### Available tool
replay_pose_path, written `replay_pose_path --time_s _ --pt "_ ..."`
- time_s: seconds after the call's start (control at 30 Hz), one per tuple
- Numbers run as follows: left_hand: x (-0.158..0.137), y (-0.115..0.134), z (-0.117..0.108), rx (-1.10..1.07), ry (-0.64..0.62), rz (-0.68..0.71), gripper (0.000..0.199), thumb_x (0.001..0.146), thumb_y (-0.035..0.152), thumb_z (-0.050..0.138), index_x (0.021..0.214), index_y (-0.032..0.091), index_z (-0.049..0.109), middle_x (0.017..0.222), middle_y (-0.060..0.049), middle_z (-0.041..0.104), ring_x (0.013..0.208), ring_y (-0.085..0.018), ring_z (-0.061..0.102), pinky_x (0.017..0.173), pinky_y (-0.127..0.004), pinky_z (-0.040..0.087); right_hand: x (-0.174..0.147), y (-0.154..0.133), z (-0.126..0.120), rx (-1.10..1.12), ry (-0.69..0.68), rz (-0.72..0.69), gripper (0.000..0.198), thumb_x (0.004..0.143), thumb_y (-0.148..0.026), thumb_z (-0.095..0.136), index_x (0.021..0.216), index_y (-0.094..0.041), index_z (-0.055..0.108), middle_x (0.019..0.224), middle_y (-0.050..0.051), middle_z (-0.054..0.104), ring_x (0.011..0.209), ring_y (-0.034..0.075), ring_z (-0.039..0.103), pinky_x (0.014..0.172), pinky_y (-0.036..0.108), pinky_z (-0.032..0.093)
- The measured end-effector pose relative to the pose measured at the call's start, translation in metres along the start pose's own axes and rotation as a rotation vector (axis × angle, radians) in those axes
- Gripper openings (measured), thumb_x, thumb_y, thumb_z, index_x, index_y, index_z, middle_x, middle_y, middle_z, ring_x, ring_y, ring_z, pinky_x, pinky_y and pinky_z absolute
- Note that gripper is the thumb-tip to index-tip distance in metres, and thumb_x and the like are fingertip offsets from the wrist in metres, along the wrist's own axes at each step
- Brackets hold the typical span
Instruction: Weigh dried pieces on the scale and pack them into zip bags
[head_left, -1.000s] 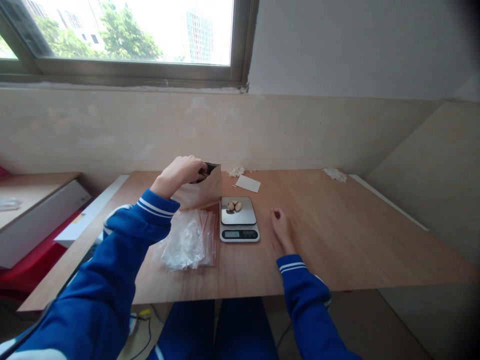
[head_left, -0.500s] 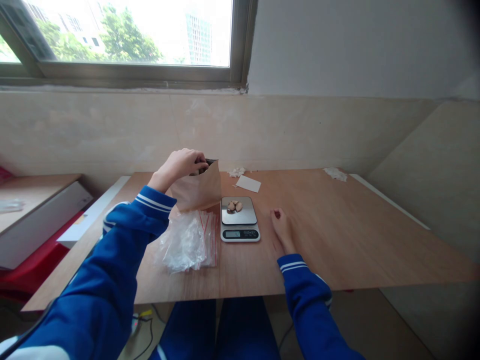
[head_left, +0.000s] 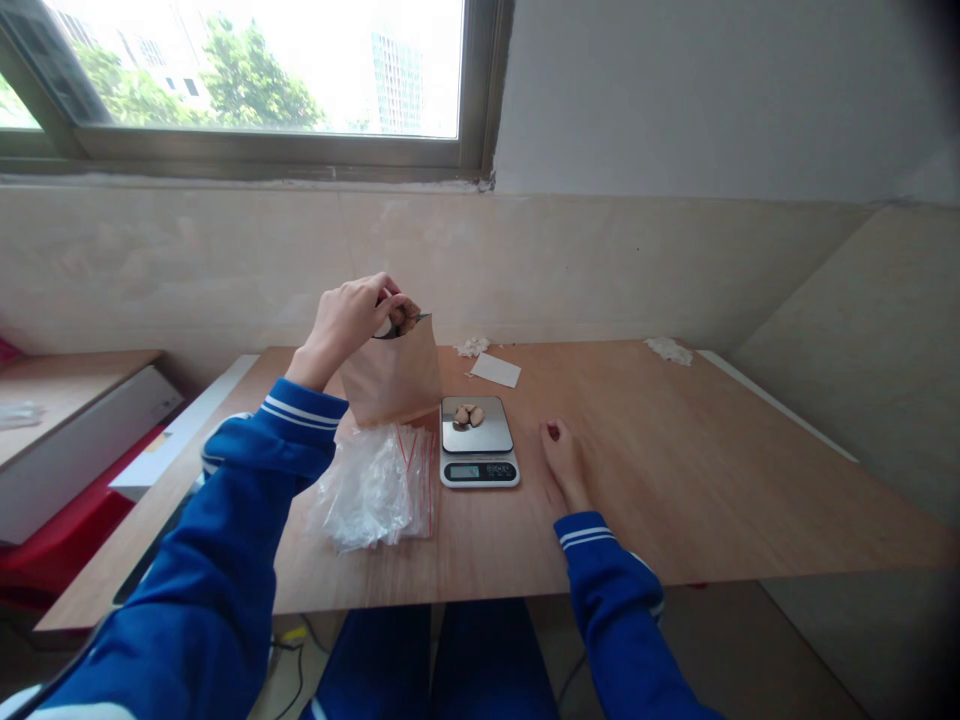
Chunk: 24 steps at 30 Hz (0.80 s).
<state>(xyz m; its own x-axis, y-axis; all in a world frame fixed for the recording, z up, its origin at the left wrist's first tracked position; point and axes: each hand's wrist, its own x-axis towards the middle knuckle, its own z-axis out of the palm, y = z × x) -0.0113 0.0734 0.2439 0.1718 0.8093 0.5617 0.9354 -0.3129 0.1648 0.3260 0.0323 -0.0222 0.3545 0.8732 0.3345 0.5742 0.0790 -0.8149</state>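
Observation:
My left hand (head_left: 360,312) is at the mouth of a brown paper bag (head_left: 394,375), closed on brown lumps that look like dried mushrooms (head_left: 406,317). The bag stands upright, and its lower inside is hidden. To its right, a kitchen scale (head_left: 480,443) carries several similar tan-brown dried mushrooms (head_left: 469,414) on its shiny plate; the display digits are too faint to read. My right hand (head_left: 561,455) rests on the table beside the scale, its fingers curled in with nothing visible in them.
A pile of clear zip bags (head_left: 375,490) with red seams lies in front of the paper bag. Behind the scale are a white card (head_left: 496,370) and a small white heap (head_left: 472,347). More white bits (head_left: 670,350) lie at the far right of the wooden table (head_left: 690,470).
My left hand has risen out of the paper bag's mouth, and the brown mushrooms in its fingers now show above the rim. My right hand has stayed in place.

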Motion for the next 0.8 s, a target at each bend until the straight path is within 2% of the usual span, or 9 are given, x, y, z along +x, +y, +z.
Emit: replay_pose_path --time_s 0.23,0.37,0.43,0.57,0.7,0.8 --pt "-0.002 -0.008 0.0 -0.326 0.211 -0.044 0.02 0.085 0.045 0.059 0.088 0.027 0.067 0.086 -0.005 0.073 0.082 -0.025 0.065 0.063 -0.031 0.042 0.0 0.005 0.001 0.013 0.002 -0.015 0.032 0.086 -0.049 0.046 0.074 -0.021 0.054 0.075 0.007 0.065 0.07 0.023 0.059 0.064 0.032 0.042" --pt "-0.012 0.008 -0.003 -0.676 0.239 -0.051 0.028 0.084 0.05 0.061 0.09 0.023 0.066 0.086 -0.004 0.071 0.082 -0.021 0.064 0.062 -0.028 0.044 -0.001 -0.005 0.002 0.083 0.028 -0.036 0.034 0.087 -0.052 0.046 0.074 -0.02 0.053 0.072 0.005 0.063 0.068 0.021 0.056 0.062 0.031 0.041" --pt "-0.023 0.024 0.004 -0.854 0.173 -0.035 0.035 0.084 0.053 0.06 0.09 0.02 0.065 0.086 -0.004 0.07 0.081 -0.019 0.064 0.063 -0.027 0.046 -0.004 -0.014 0.003 0.116 0.05 -0.059 0.036 0.088 -0.053 0.046 0.073 -0.02 0.053 0.069 0.004 0.061 0.066 0.019 0.054 0.061 0.03 0.041" --pt "-0.058 0.057 0.045 -1.17 -0.174 -0.033 0.038 0.082 0.053 0.063 0.087 0.015 0.067 0.084 -0.005 0.068 0.078 -0.016 0.062 0.067 -0.025 0.048 -0.017 -0.033 0.006 0.115 0.074 -0.109 0.038 0.091 -0.053 0.044 0.074 -0.02 0.052 0.067 0.001 0.058 0.063 0.016 0.051 0.06 0.028 0.04" --pt "-0.093 0.079 0.101 -1.47 -0.399 -0.323 0.043 0.079 0.055 0.065 0.093 0.014 0.068 0.077 -0.005 0.065 0.063 -0.013 0.059 0.053 -0.022 0.044 -0.039 -0.048 0.012 0.15 -0.003 -0.26 0.033 0.096 -0.046 0.035 0.089 -0.021 0.056 0.083 0.005 0.063 0.075 0.019 0.058 0.067 0.03 0.046" --pt "-0.109 0.09 0.134 -1.591 -0.443 -0.508 0.047 0.071 0.054 0.073 0.093 0.014 0.067 0.071 -0.002 0.062 0.053 -0.01 0.054 0.044 -0.021 0.039 -0.052 -0.055 0.017 0.217 -0.073 -0.402 0.03 0.097 -0.038 0.032 0.114 -0.021 0.051 0.097 0.008 0.063 0.084 0.021 0.061 0.075 0.035 0.05"
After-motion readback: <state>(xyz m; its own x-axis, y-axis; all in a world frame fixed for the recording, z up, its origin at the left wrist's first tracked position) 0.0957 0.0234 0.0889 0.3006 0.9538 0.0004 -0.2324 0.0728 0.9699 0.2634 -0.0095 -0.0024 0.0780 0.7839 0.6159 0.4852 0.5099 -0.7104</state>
